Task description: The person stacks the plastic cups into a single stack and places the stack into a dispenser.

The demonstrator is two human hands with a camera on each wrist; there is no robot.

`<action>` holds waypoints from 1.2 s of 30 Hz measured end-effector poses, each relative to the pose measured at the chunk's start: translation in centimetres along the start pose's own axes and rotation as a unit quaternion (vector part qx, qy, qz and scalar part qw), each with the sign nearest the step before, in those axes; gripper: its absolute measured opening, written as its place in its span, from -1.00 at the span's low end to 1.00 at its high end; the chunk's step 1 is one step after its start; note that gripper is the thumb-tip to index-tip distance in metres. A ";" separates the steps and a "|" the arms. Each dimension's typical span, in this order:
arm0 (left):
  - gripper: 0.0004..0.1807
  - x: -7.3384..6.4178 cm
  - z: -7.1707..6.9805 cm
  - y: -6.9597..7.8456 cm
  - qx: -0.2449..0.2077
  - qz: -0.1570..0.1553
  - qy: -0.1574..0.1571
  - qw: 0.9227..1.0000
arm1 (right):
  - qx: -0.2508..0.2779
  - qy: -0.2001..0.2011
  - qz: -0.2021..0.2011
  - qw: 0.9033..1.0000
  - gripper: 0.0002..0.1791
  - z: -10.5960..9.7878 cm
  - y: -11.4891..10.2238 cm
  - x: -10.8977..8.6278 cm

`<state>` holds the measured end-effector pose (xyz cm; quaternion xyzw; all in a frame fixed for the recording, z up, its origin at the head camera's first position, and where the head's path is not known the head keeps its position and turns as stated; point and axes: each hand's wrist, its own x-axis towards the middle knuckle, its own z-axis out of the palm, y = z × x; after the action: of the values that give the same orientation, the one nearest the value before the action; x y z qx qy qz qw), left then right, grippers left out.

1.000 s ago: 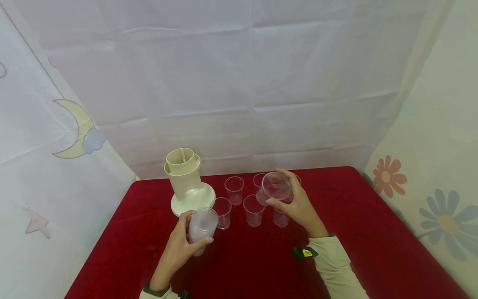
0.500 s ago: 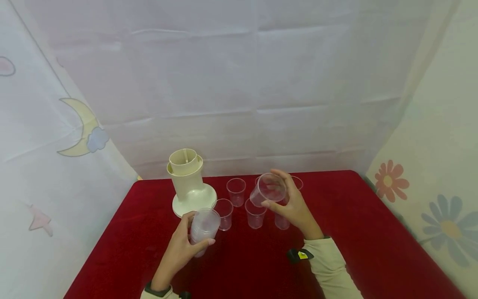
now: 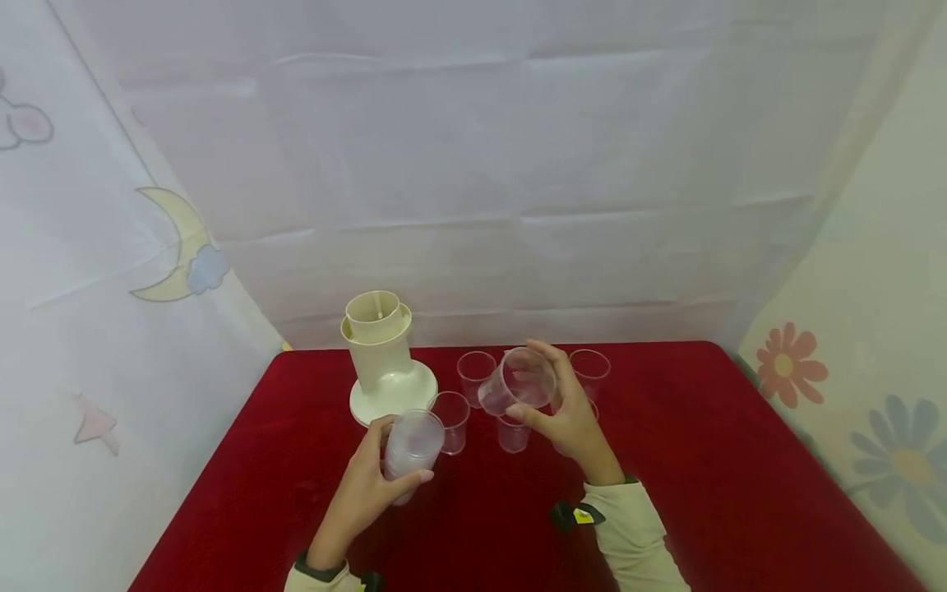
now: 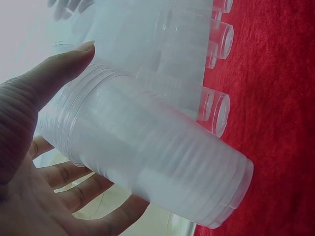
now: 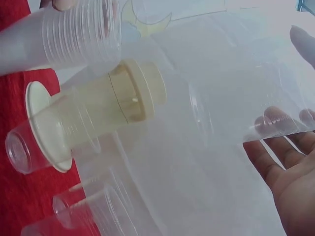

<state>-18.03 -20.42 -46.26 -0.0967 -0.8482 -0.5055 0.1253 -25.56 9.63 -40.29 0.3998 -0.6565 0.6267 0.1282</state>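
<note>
Left hand (image 3: 362,492): fingers and thumb curled round a stack of clear cups (image 3: 410,448), held tilted above the red table (image 3: 740,493), near its front left. Right hand (image 3: 565,419): fingertips grip a single clear cup (image 3: 516,383), tilted, above loose cups (image 3: 473,376) standing beside the cream holder (image 3: 385,362). Two loose cups partly hidden behind this hand; exact count unclear.
</note>
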 end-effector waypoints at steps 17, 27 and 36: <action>-0.08 0.5 0.4 -0.1 0.031 0.002 0.006 1.000 | 0.078 -0.011 -0.009 0.997 -0.13 2.3 -0.4 0.5; -0.08 0.2 0.4 -0.2 0.036 0.009 0.006 0.999 | 0.113 -0.024 -0.005 0.993 -0.10 4.1 -0.1 0.2; -0.06 0.2 0.6 -0.1 0.039 0.011 0.005 0.999 | 0.139 -0.043 -0.031 0.989 -0.09 5.2 0.6 0.2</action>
<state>-18.36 -19.95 -46.59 -0.0988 -0.8655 -0.4711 0.1388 -24.36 4.66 -41.52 0.4606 -0.5554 0.6896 0.0624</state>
